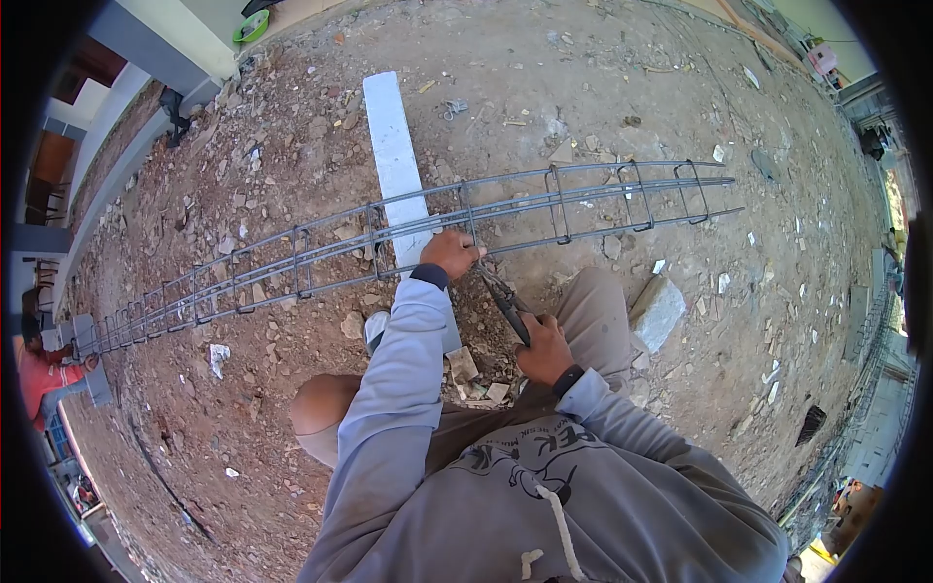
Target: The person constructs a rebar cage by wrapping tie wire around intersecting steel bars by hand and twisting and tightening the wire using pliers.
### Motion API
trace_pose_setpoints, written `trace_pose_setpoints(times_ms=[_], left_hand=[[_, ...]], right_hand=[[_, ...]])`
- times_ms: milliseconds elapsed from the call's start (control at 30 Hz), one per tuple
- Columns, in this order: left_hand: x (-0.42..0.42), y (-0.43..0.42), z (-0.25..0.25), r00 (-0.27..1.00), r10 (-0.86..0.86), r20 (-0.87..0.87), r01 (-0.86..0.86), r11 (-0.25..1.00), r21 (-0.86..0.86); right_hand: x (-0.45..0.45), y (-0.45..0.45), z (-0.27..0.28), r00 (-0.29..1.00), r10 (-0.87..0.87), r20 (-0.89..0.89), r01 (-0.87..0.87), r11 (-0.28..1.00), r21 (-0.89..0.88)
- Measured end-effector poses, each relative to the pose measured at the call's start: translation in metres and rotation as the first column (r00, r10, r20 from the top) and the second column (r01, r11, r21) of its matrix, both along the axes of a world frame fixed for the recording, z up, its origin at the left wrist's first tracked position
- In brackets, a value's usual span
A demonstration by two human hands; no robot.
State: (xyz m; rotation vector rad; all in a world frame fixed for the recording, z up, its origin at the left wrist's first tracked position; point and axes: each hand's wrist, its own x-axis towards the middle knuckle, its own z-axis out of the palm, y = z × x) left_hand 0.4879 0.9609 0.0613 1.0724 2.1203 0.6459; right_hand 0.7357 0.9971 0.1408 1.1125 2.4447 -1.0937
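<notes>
A long steel rebar cage (340,255) with rectangular stirrups runs across the view, raised off the ground on a pale block. My left hand (450,256) is closed at the cage's near lower bar, beside a stirrup. In my right hand (546,350) are the handles of dark pincers (503,299). Their jaws point up and left, reaching the lower bar right by my left fingertips. Whether any wire sits in the jaws is too small to tell. The long pale block (394,146) lies under the cage, just beyond my left hand.
At the far left, another person in a red top (53,374) crouches at the cage's other end, hands near it. A pale stone block (658,313) lies right of my knee. Rubble covers the dirt ground (262,389). A green basin (251,26) stands at the back.
</notes>
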Motion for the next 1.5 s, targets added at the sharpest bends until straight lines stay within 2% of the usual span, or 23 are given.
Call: trace_pose_setpoints(times_ms=[333, 533, 633, 733, 800, 833, 933, 1000, 1033, 1100, 1200, 1267, 1300, 1333, 1367, 1467, 1500], left_hand=[[0.001, 0.001, 0.008, 1.0, 0.023, 0.009, -0.023, 1.0, -0.002], [0.003, 0.0, 0.008, 0.999, 0.045, -0.004, -0.045, 0.998, -0.033], [0.003, 0.0, 0.008, 0.999, 0.038, -0.011, -0.038, 0.999, -0.021], [0.004, 0.0, 0.007, 0.999, 0.033, -0.02, -0.033, 0.999, -0.032], [0.005, 0.0, 0.004, 0.999, 0.018, -0.043, -0.02, 0.999, -0.049], [0.005, 0.0, 0.003, 0.999, 0.02, -0.044, -0.022, 0.999, -0.048], [0.006, 0.001, 0.01, 0.999, 0.033, -0.041, -0.036, 0.997, -0.072], [0.008, 0.001, 0.018, 0.998, 0.058, -0.038, -0.063, 0.99, -0.128], [0.014, -0.001, 0.015, 0.98, 0.194, -0.048, -0.193, 0.981, 0.024], [0.031, -0.009, 0.009, 0.894, 0.448, -0.026, -0.417, 0.85, 0.324], [0.065, -0.025, 0.025, 0.77, 0.625, -0.126, -0.563, 0.759, 0.327], [0.097, -0.034, 0.043, 0.75, 0.66, 0.043, -0.661, 0.745, 0.09], [0.106, -0.04, 0.041, 0.635, 0.687, 0.353, -0.723, 0.689, -0.04], [0.114, -0.046, 0.034, 0.425, 0.664, 0.615, -0.738, 0.648, -0.189], [0.119, -0.047, 0.026, 0.143, 0.594, 0.792, -0.701, 0.625, -0.342], [0.124, -0.035, 0.01, -0.144, 0.259, 0.955, -0.726, 0.628, -0.28], [0.122, -0.027, 0.011, -0.132, 0.218, 0.967, -0.699, 0.671, -0.247]], right_hand=[[0.002, -0.003, -0.004, 0.998, -0.033, -0.059, 0.034, 0.999, 0.007], [-0.001, -0.002, 0.004, 0.998, -0.056, -0.001, 0.056, 0.998, -0.034], [-0.001, -0.003, -0.008, 0.991, -0.136, -0.01, 0.13, 0.963, -0.236], [-0.001, 0.001, -0.022, 0.949, -0.307, -0.066, 0.188, 0.724, -0.664], [0.0, 0.009, -0.016, 0.931, -0.359, 0.074, 0.259, 0.502, -0.825], [-0.001, 0.012, -0.01, 0.917, -0.371, 0.146, 0.291, 0.374, -0.88], [0.0, 0.011, -0.005, 0.835, -0.502, 0.227, 0.316, 0.098, -0.944], [0.003, 0.011, -0.013, 0.837, -0.487, 0.248, 0.263, -0.038, -0.964], [0.004, 0.014, -0.017, 0.843, -0.472, 0.256, 0.235, -0.104, -0.966], [0.008, 0.014, -0.019, 0.848, -0.47, 0.247, 0.204, -0.141, -0.969], [0.008, 0.009, -0.031, 0.845, -0.47, 0.256, 0.142, -0.264, -0.954], [0.01, 0.007, -0.035, 0.848, -0.469, 0.248, 0.106, -0.31, -0.945], [0.01, 0.007, -0.034, 0.849, -0.474, 0.231, 0.086, -0.308, -0.948], [0.01, 0.008, -0.034, 0.85, -0.481, 0.213, 0.068, -0.302, -0.951], [0.011, 0.007, -0.035, 0.853, -0.471, 0.224, 0.069, -0.324, -0.944], [0.013, 0.008, -0.042, 0.868, -0.435, 0.24, 0.089, -0.338, -0.937], [0.014, 0.008, -0.045, 0.876, -0.42, 0.238, 0.102, -0.32, -0.942]])
